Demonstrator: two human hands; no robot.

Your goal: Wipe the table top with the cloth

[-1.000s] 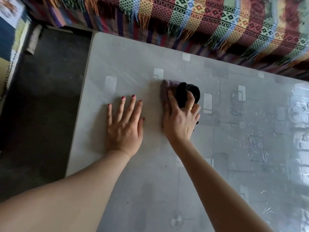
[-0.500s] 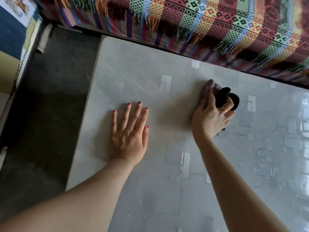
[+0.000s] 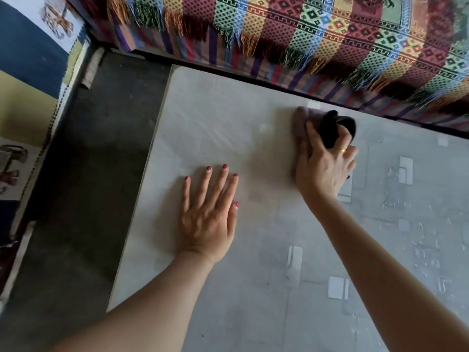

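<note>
A glossy pale grey table top (image 3: 215,128) fills most of the view. My right hand (image 3: 324,166) presses a bunched cloth (image 3: 302,120), mauve with a black part, onto the table near its far edge. The fingers are curled over the cloth and hide much of it. My left hand (image 3: 208,212) lies flat on the table to the left of it, palm down, fingers spread, holding nothing.
A striped, fringed woven blanket (image 3: 330,39) hangs over furniture just beyond the table's far edge. Dark floor (image 3: 88,174) runs along the table's left edge, with a patterned mat (image 3: 28,85) farther left. Pale reflections and scratches mark the table's right side.
My right hand has slid the cloth to the right and farther away, toward the table's far edge. The left hand has stayed flat in place.
</note>
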